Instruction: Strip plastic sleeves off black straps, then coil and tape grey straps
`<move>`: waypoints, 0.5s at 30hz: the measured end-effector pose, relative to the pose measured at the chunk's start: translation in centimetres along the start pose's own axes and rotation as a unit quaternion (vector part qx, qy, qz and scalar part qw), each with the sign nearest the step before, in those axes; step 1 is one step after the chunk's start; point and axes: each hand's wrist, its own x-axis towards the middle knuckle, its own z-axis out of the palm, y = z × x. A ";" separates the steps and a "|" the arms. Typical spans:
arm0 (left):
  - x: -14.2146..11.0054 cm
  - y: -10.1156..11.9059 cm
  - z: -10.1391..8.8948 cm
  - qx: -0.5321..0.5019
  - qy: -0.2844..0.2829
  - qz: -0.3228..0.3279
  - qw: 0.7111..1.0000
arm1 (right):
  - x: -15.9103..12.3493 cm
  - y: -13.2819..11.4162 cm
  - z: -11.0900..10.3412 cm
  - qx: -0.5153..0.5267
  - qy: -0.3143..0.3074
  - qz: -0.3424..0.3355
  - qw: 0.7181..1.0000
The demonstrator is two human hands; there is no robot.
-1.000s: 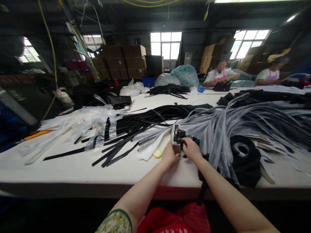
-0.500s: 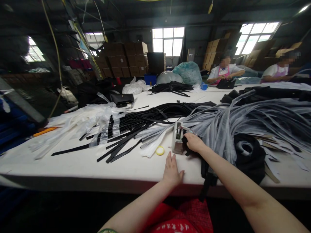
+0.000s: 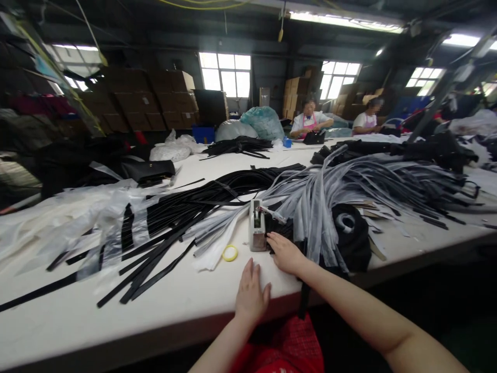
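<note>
My left hand [image 3: 251, 295] lies open on the white surface [image 3: 174, 316], holding nothing. My right hand [image 3: 286, 254] has its fingers loosely extended beside the grey tape dispenser [image 3: 257, 233]; I can't tell whether they grip anything. The dispenser stands between a yellow ring [image 3: 230, 253] and the plastic-wrapped strips [image 3: 320, 207].

Hands [image 3: 250, 292] near tape dispenser [image 3: 257, 233].

No wording can be read. White lettering on the red garment [image 3: 289, 347], at the bottom centre, is cut off; pale labels on the stacked cartons [image 3: 134, 102], upper left, are too small.
</note>
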 end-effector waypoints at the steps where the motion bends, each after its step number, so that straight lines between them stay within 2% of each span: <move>1: -0.1 -0.2 0.1 -0.004 0.006 0.008 1.000 | -0.5 0.2 -0.9 0.024 0.023 0.009 0.999; 4: -0.2 -0.6 0.2 -0.015 0.015 0.026 0.999 | -1.9 3.3 -4.5 0.091 0.098 0.114 0.984; 8: -0.2 -0.6 -0.1 -0.029 0.021 0.034 0.999 | -4.1 11.0 -8.3 0.084 0.137 0.305 0.939; 11: -0.1 -0.5 -0.3 -0.035 0.027 0.038 0.998 | -6.0 15.4 -8.9 0.085 0.136 0.420 0.893; 13: -0.1 -0.5 -0.3 -0.037 0.029 0.040 0.998 | -6.9 16.6 -8.3 0.111 0.127 0.459 0.872; 15: -0.1 -0.5 -0.3 -0.038 0.030 0.041 0.998 | -7.5 16.9 -7.3 0.159 0.122 0.474 0.857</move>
